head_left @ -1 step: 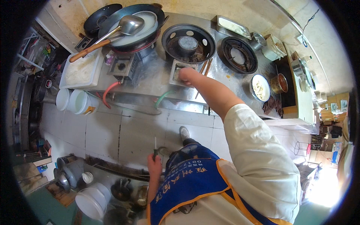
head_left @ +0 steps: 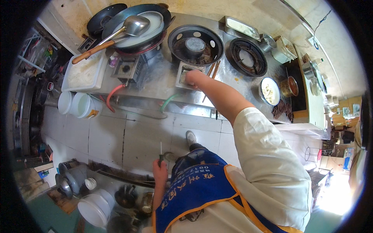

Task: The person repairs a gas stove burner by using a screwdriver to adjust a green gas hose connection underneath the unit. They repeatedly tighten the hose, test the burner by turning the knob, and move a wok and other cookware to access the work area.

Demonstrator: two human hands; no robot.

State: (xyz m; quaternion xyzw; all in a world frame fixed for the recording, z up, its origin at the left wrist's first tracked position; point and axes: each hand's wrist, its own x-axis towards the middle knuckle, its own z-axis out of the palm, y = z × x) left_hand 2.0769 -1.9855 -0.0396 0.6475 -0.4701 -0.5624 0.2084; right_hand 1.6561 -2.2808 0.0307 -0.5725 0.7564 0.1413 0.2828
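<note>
My right hand [head_left: 192,78] reaches over the counter into the open metal box [head_left: 180,76] at the front of a burner. Its fingers are curled down, and whatever they grip is hidden. Behind that box sits a round black burner ring [head_left: 214,39] with a round cap [head_left: 195,45] at its middle. Low by my side, my left hand [head_left: 160,172] is closed round a screwdriver [head_left: 161,158] with a dark handle, its thin shaft pointing up. A pair of wooden chopsticks [head_left: 215,70] lies right of the box, close to my right wrist.
Left on the counter, a ladle [head_left: 136,25] lies across a large wok [head_left: 166,17]. A second burner ring [head_left: 261,64] and a noodle bowl [head_left: 265,101] stand to the right. Red [head_left: 109,99] and green hoses [head_left: 167,101] hang at the front edge. White buckets [head_left: 83,106] stand below.
</note>
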